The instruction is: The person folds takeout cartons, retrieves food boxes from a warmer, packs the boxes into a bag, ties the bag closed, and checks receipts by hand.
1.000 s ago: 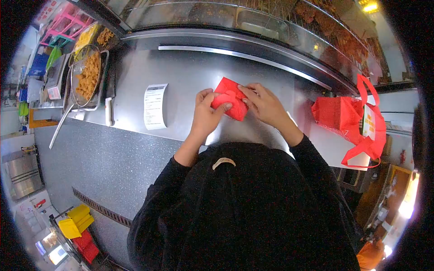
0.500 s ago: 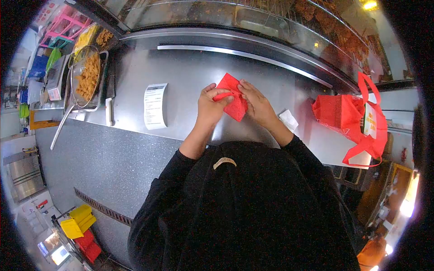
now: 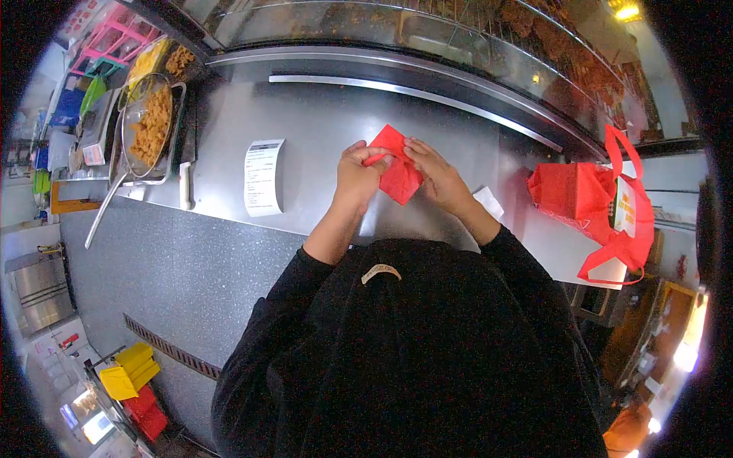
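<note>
Over the metal counter (image 3: 328,114), both hands meet at a folded red piece of paper-like or cloth-like material (image 3: 401,182), turned like a diamond. I cannot make out its exact kind. My left hand (image 3: 359,175) pinches its left side, thumb and index finger closed around a fold at the middle. My right hand (image 3: 439,175) has its fingertips pressed on the upper right side, the thumb partly hidden. Just right of my right wrist lies a crumpled white paper (image 3: 489,202). A printed receipt (image 3: 263,178) lies flat to the left of my left hand.
At the right stands a red carry bag (image 3: 573,191) with loop handles. A strainer of fried food (image 3: 151,130) rests over a tray at the left, its handle past the counter edge. A white-handled knife (image 3: 185,185) lies beside it. A glass display case (image 3: 458,34) runs along the back.
The red piece and both hands have shifted very slightly to the right. The left fingers have moved a little along the fold; the grip stays much the same.
</note>
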The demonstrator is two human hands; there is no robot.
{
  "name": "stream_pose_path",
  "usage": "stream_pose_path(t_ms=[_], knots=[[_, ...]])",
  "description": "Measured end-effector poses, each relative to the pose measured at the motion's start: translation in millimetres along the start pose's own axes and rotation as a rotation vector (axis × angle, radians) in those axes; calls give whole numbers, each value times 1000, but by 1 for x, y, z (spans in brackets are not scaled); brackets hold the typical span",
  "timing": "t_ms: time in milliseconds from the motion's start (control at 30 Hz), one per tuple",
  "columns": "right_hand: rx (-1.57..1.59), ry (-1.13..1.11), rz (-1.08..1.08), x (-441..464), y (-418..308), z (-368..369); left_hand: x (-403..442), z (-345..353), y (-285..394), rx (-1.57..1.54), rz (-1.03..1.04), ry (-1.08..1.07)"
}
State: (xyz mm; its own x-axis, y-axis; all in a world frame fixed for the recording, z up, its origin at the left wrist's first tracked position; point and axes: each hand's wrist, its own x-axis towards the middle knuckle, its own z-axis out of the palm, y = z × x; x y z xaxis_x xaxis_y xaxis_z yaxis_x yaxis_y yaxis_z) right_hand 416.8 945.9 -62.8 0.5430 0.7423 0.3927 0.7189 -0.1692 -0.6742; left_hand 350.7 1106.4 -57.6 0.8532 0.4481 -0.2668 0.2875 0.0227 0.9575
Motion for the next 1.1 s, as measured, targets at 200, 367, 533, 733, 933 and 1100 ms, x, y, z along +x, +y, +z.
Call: stream_pose_path(t_ms=[200,367,533,733,933,1100], knots=[[-24,44,31,6,-8,4,-1,-1,12,67,-20,-42],[-113,7,14,3,-7,4,-2,-1,15,-103,-108,-35],[-88,18,-52,-2,1,7,7,-2,-9,-117,-57,-67],[-14,-3,-4,-2,2,3,9,-4,-6,-171,-103,-110],[-23,-8,11,-2,0,4,4,0,6,-57,-108,-47],[-76,-35,-51,-1,4,4,8,1,-4,-39,-73,-31]])
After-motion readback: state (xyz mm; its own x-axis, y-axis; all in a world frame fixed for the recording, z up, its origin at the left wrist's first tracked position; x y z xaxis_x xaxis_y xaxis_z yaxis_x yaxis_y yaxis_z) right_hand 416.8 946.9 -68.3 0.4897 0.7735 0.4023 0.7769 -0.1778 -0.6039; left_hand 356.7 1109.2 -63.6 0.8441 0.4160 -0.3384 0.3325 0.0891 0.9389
